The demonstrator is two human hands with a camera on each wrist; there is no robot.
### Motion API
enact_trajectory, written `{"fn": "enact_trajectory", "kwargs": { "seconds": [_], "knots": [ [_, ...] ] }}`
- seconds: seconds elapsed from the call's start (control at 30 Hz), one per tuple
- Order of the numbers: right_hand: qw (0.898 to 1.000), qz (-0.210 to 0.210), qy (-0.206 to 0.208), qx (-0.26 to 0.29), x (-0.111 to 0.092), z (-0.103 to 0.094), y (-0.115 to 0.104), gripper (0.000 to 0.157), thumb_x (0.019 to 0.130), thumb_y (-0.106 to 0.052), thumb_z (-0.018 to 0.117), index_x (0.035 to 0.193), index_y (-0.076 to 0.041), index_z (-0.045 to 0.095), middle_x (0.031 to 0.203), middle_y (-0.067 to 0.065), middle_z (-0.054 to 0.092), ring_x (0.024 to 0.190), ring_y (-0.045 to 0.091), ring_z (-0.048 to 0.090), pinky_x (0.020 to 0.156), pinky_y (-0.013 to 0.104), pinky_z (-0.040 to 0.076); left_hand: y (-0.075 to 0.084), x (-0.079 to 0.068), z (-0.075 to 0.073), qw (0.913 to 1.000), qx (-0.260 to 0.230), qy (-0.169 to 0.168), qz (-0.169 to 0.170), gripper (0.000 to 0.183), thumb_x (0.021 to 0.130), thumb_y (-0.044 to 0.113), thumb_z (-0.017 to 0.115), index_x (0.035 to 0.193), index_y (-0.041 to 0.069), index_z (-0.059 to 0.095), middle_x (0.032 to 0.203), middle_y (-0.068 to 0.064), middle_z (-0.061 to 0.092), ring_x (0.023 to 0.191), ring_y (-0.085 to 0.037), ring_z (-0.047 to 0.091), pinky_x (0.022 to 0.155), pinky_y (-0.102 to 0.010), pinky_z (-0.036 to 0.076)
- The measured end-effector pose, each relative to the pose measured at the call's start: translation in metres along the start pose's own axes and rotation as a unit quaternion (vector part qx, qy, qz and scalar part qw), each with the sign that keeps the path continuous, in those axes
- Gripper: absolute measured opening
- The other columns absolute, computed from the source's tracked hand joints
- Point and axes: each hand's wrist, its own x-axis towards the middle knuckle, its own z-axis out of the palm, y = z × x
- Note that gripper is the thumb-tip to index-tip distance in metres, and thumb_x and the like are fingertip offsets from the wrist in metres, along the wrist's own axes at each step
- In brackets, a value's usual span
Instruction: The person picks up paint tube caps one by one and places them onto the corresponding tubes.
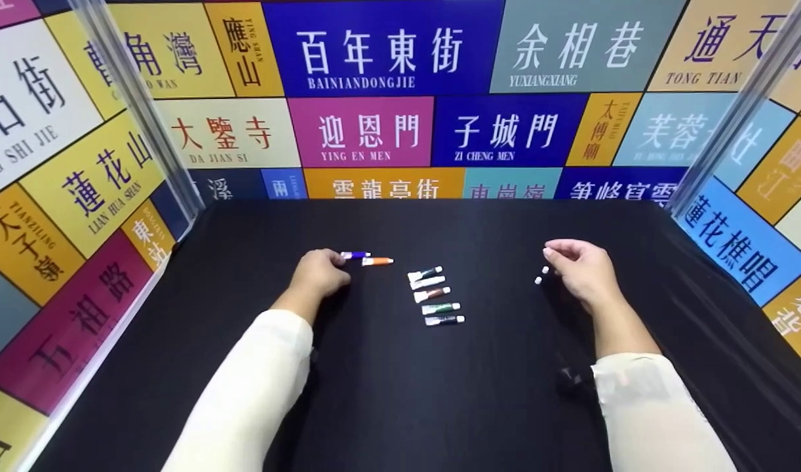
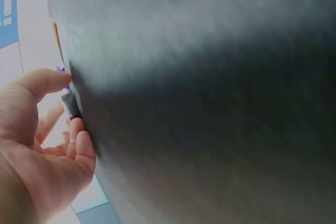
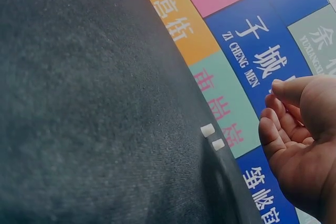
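Note:
In the head view, my left hand (image 1: 318, 272) rests low over the black table, its fingers at the near end of a purple paint tube (image 1: 358, 255). The left wrist view shows a grey flat tube end (image 2: 71, 106) between thumb and fingertips, the thumb overlapping purple. An orange tube (image 1: 377, 261) lies just right of the purple one. My right hand (image 1: 581, 265) hovers with loosely curled fingers and nothing between them. Beside it are two small white caps (image 3: 208, 130), their dark surroundings blending into the cloth.
Several small paint tubes lie in a column mid-table, among them a brown one (image 1: 433, 294), a green one (image 1: 441, 308) and a black one (image 1: 445, 320). Black cloth (image 1: 387, 393) covers the table. Colourful sign panels (image 1: 381, 52) and clear posts (image 1: 145, 105) stand behind.

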Motion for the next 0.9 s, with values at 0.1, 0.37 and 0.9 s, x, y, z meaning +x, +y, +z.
{"fn": "enact_trajectory", "kwargs": {
  "seconds": [0.1,0.37,0.9],
  "knots": [
    [1.0,-0.002,0.0,0.001,0.0,0.0,-0.001,0.037,0.104,-0.033,0.07,0.13,-0.007,0.075,0.102,-0.007,0.075,0.084,0.012,0.069,0.072,0.016,0.055,-0.004,-0.001,-0.003,0.9999,0.014,0.005,0.0,0.039,0.086,0.013,0.075,0.124,0.008,0.078,0.133,-0.015,0.075,0.131,-0.036,0.066,0.118,-0.045,0.048],
    [1.0,-0.015,0.003,0.008,-0.003,0.002,-0.009,0.037,0.103,-0.034,0.071,0.129,-0.007,0.075,0.106,-0.003,0.075,0.081,0.006,0.068,0.072,0.015,0.055,-0.015,-0.008,-0.009,0.9992,0.021,0.032,-0.011,0.028,0.096,0.018,0.073,0.121,0.008,0.079,0.129,-0.015,0.076,0.128,-0.036,0.067,0.116,-0.047,0.05],
    [0.999,-0.048,0.006,0.013,-0.009,0.006,-0.03,0.039,0.103,-0.035,0.073,0.128,-0.005,0.076,0.121,0.013,0.078,0.091,-0.004,0.065,0.081,0.008,0.05,-0.025,-0.009,-0.013,0.9972,0.022,0.071,0.005,0.016,0.1,0.017,0.071,0.109,0.01,0.082,0.117,-0.011,0.081,0.115,-0.033,0.072,0.109,-0.047,0.054]
  ]
}}
